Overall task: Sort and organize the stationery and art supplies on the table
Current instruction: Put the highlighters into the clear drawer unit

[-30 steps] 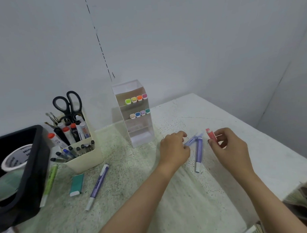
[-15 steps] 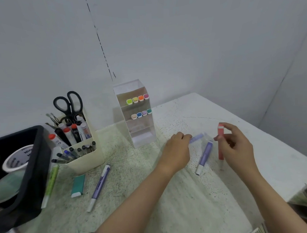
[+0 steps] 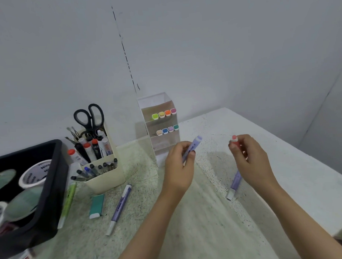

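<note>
So the left hand (image 3: pixel 179 167) is pinching a purple marker (image 3: pixel 194 144), tilted up above the tabletop (image 3: pixel 296 175), right in front of the clear organizer (image 3: pixel 157 102) with its two rows of coloured marker ends. The right hand (image 3: pixel 251 161) is curled round a red marker (image 3: pixel 236 142), well apart from the left. A second purple marker (image 3: pixel 233 185) lies flat, partly hidden by that hand. A third purple marker (image 3: pixel 120 206) sits further left beside a teal eraser (image 3: pixel 96 205), near the cream pen cup (image 3: pixel 107 178) holding scissors (image 3: pixel 90 118). Black tray (image 3: pixel 53 172) far left.
</note>
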### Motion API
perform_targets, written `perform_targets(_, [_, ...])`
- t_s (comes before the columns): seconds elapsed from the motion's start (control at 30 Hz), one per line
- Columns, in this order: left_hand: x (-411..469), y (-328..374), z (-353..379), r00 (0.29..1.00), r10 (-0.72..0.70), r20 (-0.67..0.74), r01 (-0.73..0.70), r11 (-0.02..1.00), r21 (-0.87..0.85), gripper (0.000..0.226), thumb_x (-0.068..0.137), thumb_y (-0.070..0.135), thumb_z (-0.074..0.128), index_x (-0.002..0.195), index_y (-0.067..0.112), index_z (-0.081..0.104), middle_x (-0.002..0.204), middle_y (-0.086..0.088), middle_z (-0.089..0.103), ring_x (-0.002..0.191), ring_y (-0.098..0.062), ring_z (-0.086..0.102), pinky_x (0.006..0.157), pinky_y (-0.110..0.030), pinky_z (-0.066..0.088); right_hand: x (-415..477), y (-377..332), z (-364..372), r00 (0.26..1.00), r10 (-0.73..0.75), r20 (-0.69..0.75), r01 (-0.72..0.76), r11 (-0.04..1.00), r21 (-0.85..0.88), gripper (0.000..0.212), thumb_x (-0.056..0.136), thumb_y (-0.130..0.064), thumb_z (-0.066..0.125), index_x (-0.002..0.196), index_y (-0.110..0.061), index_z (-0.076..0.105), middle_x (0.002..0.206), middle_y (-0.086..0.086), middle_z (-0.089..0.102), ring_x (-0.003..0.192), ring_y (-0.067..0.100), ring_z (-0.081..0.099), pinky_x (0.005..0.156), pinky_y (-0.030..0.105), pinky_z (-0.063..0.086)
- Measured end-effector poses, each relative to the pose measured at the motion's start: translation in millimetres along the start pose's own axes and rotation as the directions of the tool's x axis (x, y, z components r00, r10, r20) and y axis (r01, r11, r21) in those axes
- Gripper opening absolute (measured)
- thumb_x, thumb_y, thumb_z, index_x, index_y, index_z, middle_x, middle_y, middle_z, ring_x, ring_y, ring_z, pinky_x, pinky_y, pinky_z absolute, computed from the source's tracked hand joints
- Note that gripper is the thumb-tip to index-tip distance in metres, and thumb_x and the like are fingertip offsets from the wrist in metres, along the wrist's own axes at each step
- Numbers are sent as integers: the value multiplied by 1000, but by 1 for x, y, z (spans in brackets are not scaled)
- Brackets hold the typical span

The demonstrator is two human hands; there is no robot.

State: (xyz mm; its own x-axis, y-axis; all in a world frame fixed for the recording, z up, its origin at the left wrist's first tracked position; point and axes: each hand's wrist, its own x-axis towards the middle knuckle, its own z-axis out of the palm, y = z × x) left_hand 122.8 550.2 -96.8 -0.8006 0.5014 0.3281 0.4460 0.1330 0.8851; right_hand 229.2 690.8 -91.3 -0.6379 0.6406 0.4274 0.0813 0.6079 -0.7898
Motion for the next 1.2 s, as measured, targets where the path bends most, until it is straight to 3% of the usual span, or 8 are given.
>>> perform_targets(0.1, [-3,8,-20,987,85,-139,-83,996,20,29,90,13,61,91,41,53,94,10,60,86,5,54,74,-7,40,7,-13,3,994,-107,35,110,989,-100,9,85,-28,66,91,-32,61,86,-20,57,83,-2,50,71,4,31])
perform_targets(0.23, [-3,12,-43,957,118,-265,-114,993,28,28,87,12,65,97,38,58,82,17,62,76,2,56,68,-14,45,15,-36,13,980,-191,57,193,981,-18,19,86,-26,66,96,-38,56,84,-25,61,85,-3,56,71,6,36])
perform_targets(0.33, [-3,15,-54,944,131,-303,-92,986,139,32,92,19,56,123,29,55,82,14,65,66,-4,55,59,-19,45,20,-55,24,961,-275,14,272,954,126,17,88,-16,63,97,-27,55,81,-19,66,85,-1,61,74,13,45])
perform_targets(0.5, [4,19,-65,925,74,-373,19,971,240,36,100,25,34,133,32,47,79,17,60,54,-4,47,51,-20,33,26,-72,42,913,-408,31,390,892,230,19,88,-5,63,97,-20,54,87,-22,66,87,1,63,79,14,48])
perform_targets(0.63, [6,21,-70,936,69,-346,28,963,268,39,98,41,31,132,28,45,76,18,53,66,-2,52,51,-12,33,31,-57,60,852,-506,138,500,863,74,15,90,-15,61,104,-21,58,98,-11,66,88,3,56,79,21,47])
perform_targets(0.8, [8,17,-76,955,46,-293,54,945,323,39,97,43,30,129,26,43,83,14,63,72,-1,57,58,-18,40,36,-45,72,769,-606,204,636,757,-148,11,86,-22,62,96,-19,61,82,-4,65,75,13,59,58,24,47])
perform_targets(0.93, [10,14,-78,968,40,-247,46,942,333,30,99,37,32,127,27,37,90,13,67,63,-4,57,54,-25,38,40,-38,79,726,-642,248,687,695,-214,14,78,-15,73,88,-16,63,73,-3,61,67,15,53,55,20,33])
perform_targets(1.2, [8,7,-81,952,109,-288,-8,944,329,27,98,25,29,122,22,42,74,8,60,49,-8,44,49,-29,33,43,-22,90,711,-662,236,703,674,-227,20,70,-7,80,83,-13,66,74,-3,65,65,18,56,53,24,42])
